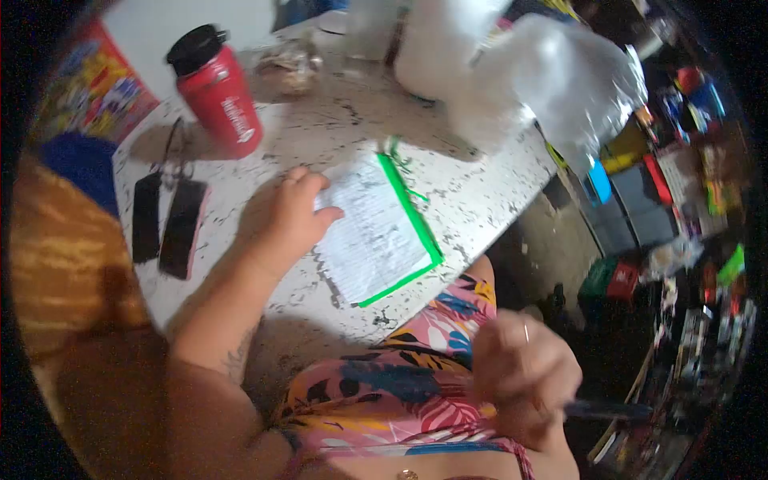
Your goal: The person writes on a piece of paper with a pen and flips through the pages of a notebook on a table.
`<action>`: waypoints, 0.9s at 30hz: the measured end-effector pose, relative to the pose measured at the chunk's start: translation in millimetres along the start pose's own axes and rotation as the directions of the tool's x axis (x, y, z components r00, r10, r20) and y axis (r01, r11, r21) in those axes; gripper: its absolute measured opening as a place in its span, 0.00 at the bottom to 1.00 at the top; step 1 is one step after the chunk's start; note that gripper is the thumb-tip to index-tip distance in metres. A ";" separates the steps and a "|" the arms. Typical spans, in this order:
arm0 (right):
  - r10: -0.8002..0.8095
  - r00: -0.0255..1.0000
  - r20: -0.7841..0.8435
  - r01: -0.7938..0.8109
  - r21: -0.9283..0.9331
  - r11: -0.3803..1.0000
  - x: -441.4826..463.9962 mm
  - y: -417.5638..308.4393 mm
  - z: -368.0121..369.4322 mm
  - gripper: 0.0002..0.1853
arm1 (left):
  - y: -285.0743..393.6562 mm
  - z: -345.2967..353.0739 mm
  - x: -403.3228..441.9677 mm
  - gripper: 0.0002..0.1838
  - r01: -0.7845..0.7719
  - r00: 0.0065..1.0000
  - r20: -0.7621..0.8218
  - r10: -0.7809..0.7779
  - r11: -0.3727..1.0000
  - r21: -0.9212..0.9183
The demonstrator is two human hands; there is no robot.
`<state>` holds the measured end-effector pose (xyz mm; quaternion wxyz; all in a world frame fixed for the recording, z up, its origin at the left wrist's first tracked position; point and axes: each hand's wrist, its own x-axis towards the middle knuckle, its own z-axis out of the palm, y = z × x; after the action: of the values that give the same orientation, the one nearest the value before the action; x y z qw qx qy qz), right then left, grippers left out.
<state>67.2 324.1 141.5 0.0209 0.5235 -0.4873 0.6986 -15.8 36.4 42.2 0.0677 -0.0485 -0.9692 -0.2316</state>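
The white tabletop (488,192), streaked with dark flecks, ran at a slant through the view. On it, near its front edge, lay an open notebook (368,224), its handwritten, lined page bordered by green on two sides. The left hand (300,212) rested on the page's left edge, fingers loosely bent and thumb apart, not clenched. The right hand (528,364), blurred, was off the tabletop, in front of the flowered clothing (384,384), closed around a dark pen-like stick (610,410).

Left of the notebook stood a red bottle (220,104) with a black lid, and nearer lay two dark, phone-like slabs (182,228) side by side. A clear bag (288,68) sat beyond the bottle; a bulky translucent plastic bag (552,76) covered the far right corner. Golden cloth (80,248) hung at left. To the right, bare floor (556,232) gave way to crowded, colourful clutter (704,192), mostly too blurred to name.
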 end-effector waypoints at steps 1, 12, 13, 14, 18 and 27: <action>-0.089 0.949 0.301 0.024 0.212 0.977 16.7 0.5 -15.4 0.17 | -0.2 -2.0 -1.8 0.21 -0.007 1.000 -0.013 0.007 1.000 -0.009; -0.073 0.768 0.637 -0.141 0.279 0.950 45.1 -22.3 10.7 0.16 | 1.2 -11.8 -8.0 0.21 -0.037 0.999 -0.028 0.035 0.996 -0.077; -0.063 0.774 0.630 -0.142 0.270 0.952 46.5 -23.0 11.6 0.16 | 0.2 -11.3 -7.6 0.21 -0.039 0.999 -0.031 0.036 0.996 -0.076; -0.050 0.781 0.622 -0.146 0.261 0.954 48.7 -23.9 13.4 0.16 | -0.7 -10.0 -7.7 0.20 -0.040 0.999 -0.032 0.038 0.996 -0.077; -0.049 0.923 0.381 -0.047 0.241 0.969 39.5 -31.5 7.8 0.15 | -2.4 -10.1 -8.9 0.20 -0.021 1.000 -0.007 0.021 0.999 -0.024; -0.225 0.761 0.609 0.120 0.209 0.970 28.9 -13.5 16.0 0.19 | -10.7 11.1 -5.9 0.22 -0.053 0.995 -0.086 0.041 0.989 -0.137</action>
<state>72.9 306.0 171.8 -0.1197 0.7690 -0.3590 0.5151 -12.5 31.6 26.8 0.1099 -0.0663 -0.9457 -0.2986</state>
